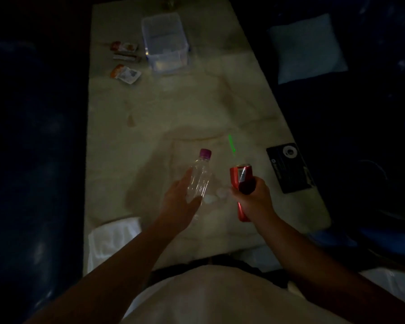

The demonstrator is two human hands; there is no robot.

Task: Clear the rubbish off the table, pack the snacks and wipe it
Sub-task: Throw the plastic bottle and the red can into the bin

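A clear plastic bottle (200, 177) with a purple cap is in my left hand (181, 202), whose fingers wrap its lower half above the pale marble table (164, 118). My right hand (255, 199) grips a red drink can (240, 177); a second red can (242, 212) shows below the same hand, and whether it is held or lying on the table I cannot tell. Small crumpled white scraps (216, 195) lie between my hands. Three snack packets (125, 60) rest at the far left beside a clear plastic box (165, 42), which looks empty.
A white cloth (112, 239) hangs at the table's near left edge. A black card (290, 167) lies by the right edge. A brownish stain (131, 120) marks the tabletop. Dark blue seating flanks both sides, with a pale cushion (306, 47) on the right.
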